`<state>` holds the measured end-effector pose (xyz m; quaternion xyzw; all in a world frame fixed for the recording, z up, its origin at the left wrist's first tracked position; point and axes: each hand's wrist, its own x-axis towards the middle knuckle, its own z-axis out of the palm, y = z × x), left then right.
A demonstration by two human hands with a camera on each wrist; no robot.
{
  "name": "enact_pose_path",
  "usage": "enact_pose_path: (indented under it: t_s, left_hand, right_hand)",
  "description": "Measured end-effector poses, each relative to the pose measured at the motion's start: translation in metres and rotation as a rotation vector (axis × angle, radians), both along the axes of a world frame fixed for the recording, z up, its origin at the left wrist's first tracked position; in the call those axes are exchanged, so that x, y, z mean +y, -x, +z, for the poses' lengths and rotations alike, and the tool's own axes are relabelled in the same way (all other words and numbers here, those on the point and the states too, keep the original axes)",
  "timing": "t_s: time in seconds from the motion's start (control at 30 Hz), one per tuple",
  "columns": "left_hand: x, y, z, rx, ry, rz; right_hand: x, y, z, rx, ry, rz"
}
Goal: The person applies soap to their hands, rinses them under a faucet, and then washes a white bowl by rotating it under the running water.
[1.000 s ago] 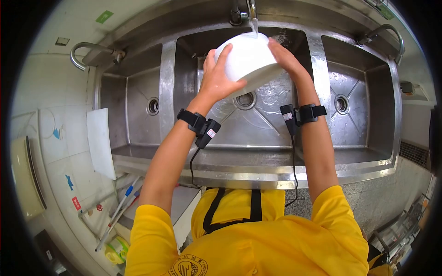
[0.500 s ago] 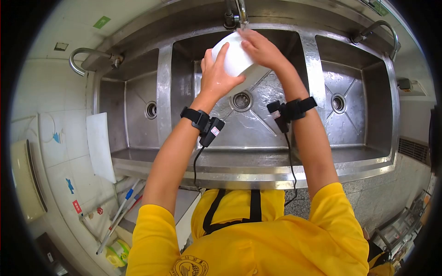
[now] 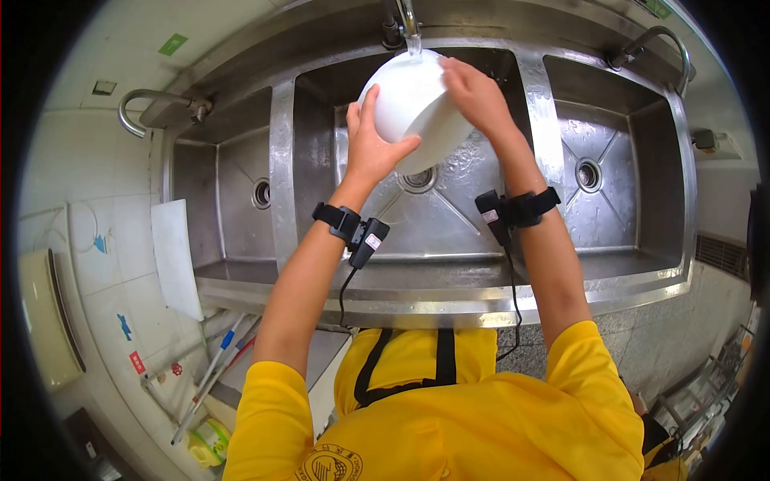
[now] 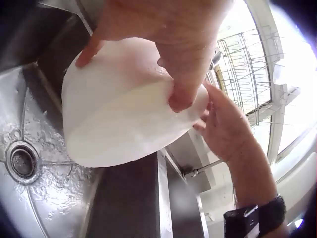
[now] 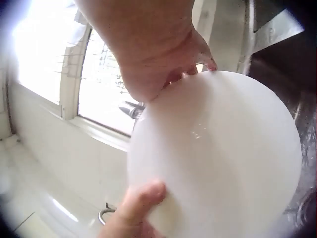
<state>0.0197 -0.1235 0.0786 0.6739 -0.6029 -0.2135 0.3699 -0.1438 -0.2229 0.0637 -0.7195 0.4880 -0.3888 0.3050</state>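
A white round bowl is tilted under the running middle faucet, above the middle basin. The left hand grips its left side, thumb on the near side and fingers spread over the outer wall. In the left wrist view the bowl hangs below that hand. The right hand lies on the bowl's upper right, fingers bent over the rim and partly hidden; in the right wrist view this hand touches the edge of the bowl.
Stainless basins with drains lie to the left and right, each with a curved faucet behind. A white board leans at the left sink edge. Poles and a yellow-green container are at lower left.
The bowl turned and tilted between the hands, first looking narrower, then showing more of its round face. The right hand moved left, then slightly back right. The head view shifted a little.
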Motion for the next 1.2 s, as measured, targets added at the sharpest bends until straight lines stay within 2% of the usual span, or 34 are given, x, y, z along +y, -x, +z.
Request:
enact_pose_path:
  t_s: [0.03,0.07,0.13,0.17,0.2,0.23,0.27,0.33,0.37,0.43,0.47,0.53,0.6,0.63,0.67,0.73,0.83,1.0,1.07,1.2]
  left_hand:
    - [-0.003,0.003,-0.001,0.001,-0.001,-0.003]
    - [-0.008,0.006,-0.003,-0.083,-0.021,-0.004]
    - [-0.01,0.013,0.0,-0.168,-0.041,-0.008]
    - [-0.011,0.015,0.001,-0.088,-0.046,0.013]
    - [-0.011,0.015,0.004,-0.01,-0.05,0.034]
    - [-0.012,0.014,0.002,-0.015,-0.024,0.043]
    - [-0.012,0.013,-0.001,-0.016,-0.024,0.042]
    - [-0.013,0.009,-0.01,0.152,-0.061,0.07]
    - [-0.013,0.007,-0.015,0.152,-0.059,0.069]
    - [-0.013,0.007,-0.014,0.448,-0.18,0.071]
    - [-0.011,0.007,-0.013,0.448,-0.179,0.074]
    - [-0.005,0.017,0.012,0.848,-0.379,0.177]
    - [-0.007,0.016,0.006,0.879,-0.405,0.177]
    - [-0.008,0.016,0.003,0.909,-0.432,0.179]
    - [-0.011,0.016,0.0,0.91,-0.434,0.179]
    - [-0.017,0.018,-0.001,1.068,-0.439,0.306]
    - [-0.018,0.016,0.007,1.034,-0.444,0.264]
    - [-0.014,0.003,0.003,1.059,-0.505,0.245]
    - [-0.009,0.006,0.002,1.039,-0.509,0.234]
    - [-0.008,0.016,0.001,0.994,-0.578,0.204]
  right_hand:
    - [0.009,-0.005,0.009,0.127,0.187,0.029]
    - [0.015,-0.01,0.018,0.259,0.306,0.145]
    - [0.021,-0.02,0.018,0.387,0.724,0.038]
    - [0.016,-0.02,0.017,0.387,0.724,0.035]
    - [0.004,-0.02,0.016,0.266,0.583,0.096]
    - [-0.004,-0.02,0.017,0.145,0.44,0.156]
    - [-0.009,-0.017,0.016,0.144,0.439,0.155]
    - [-0.018,-0.01,0.02,0.101,-0.062,0.085]
    - [-0.021,-0.005,0.016,0.045,-0.09,0.032]
    - [-0.025,0.003,0.004,-0.02,-0.079,-0.028]
    - [-0.026,0.006,-0.002,-0.086,-0.07,-0.086]
    - [-0.025,0.007,-0.021,-0.073,-0.055,-0.047]
    - [-0.02,0.002,-0.031,0.223,0.258,-0.136]
    - [-0.013,0.001,-0.031,0.323,0.208,-0.094]
    - [-0.003,-0.004,-0.033,0.325,0.206,-0.094]
    - [0.021,-0.02,-0.028,0.479,0.289,0.086]
    - [0.052,-0.022,-0.02,0.424,0.31,0.252]
    - [0.036,-0.002,-0.026,0.347,0.266,0.448]
    - [0.024,0.0,-0.027,0.493,0.202,0.252]
    - [-0.009,-0.01,-0.032,0.439,0.052,0.051]
